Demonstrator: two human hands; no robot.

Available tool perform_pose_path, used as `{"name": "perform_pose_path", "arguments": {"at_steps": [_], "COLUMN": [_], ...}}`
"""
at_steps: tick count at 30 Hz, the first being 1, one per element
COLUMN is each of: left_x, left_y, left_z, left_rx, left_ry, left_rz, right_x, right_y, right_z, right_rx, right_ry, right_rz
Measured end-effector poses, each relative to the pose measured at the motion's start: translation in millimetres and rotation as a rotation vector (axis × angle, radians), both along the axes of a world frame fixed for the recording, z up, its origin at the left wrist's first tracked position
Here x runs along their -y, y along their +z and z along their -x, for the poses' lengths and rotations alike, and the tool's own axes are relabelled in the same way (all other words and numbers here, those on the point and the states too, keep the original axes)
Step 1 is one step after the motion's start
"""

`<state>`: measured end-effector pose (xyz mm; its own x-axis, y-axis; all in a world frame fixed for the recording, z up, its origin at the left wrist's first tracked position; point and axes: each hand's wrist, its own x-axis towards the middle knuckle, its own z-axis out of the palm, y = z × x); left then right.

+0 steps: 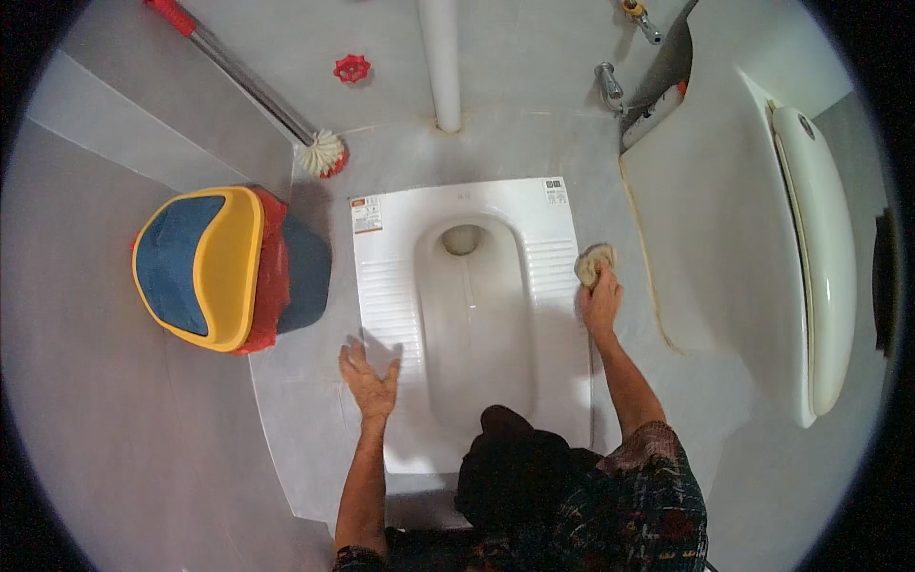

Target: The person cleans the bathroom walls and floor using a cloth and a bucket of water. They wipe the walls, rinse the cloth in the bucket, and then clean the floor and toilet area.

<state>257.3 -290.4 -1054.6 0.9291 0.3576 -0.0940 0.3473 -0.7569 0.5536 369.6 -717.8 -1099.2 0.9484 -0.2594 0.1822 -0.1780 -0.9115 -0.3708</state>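
A white squat toilet [562,400] with ribbed footrests is set in the grey tiled floor. Along its right rim, my right hand [602,303] presses a crumpled beige cloth [598,259] down near the floor, its fingers closed on it. My left hand [370,383] is at the toilet's left edge, fingers spread, holding nothing; whether it touches the surface I cannot tell. Paper labels are stuck on the toilet's two far corners.
A blue bin [307,276] with a yellow-and-blue lid and red liner stands left. Behind it a long-handled brush [324,153] leans. A white pipe [440,67], red valve wheel [352,69] and metal tap [609,86] are at the back; a large white fixture [724,210] stands right.
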Motion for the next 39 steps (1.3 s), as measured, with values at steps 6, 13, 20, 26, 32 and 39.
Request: {"name": "perform_pose_path", "arguments": {"at_steps": [6, 13, 20, 26, 32, 39], "left_x": [30.8, 51.2, 48.6, 53.6, 48.1, 50.7], "left_y": [0.5, -26.9, -32.1, -27.9, -39.7, -39.9], "left_z": [-51.1, -49.0, -48.7, -50.7, -43.7, -44.1], "left_rx": [-0.467, -0.498, -0.495, -0.467, -0.419, -0.371], "left_ry": [-0.043, -0.053, -0.064, -0.104, -0.082, -0.118], "left_rz": [0.034, -0.319, -0.339, -0.357, -0.445, -0.420], "right_x": [-29.2, -106.3, -231.7, -184.7, -49.6, -86.0], "right_y": [4.7, 2.8, -24.6, -19.5, 29.7, -30.9], "right_z": [-36.1, -135.0, -195.3, -219.2, -236.6, -283.6], "right_rx": [-0.084, -0.085, 0.222, 0.257, -0.176, 0.194], "right_ry": [-0.075, -0.022, 0.456, 0.544, 0.046, 0.051], "right_rz": [0.061, 0.024, 0.015, 0.273, 0.450, -0.371]}}
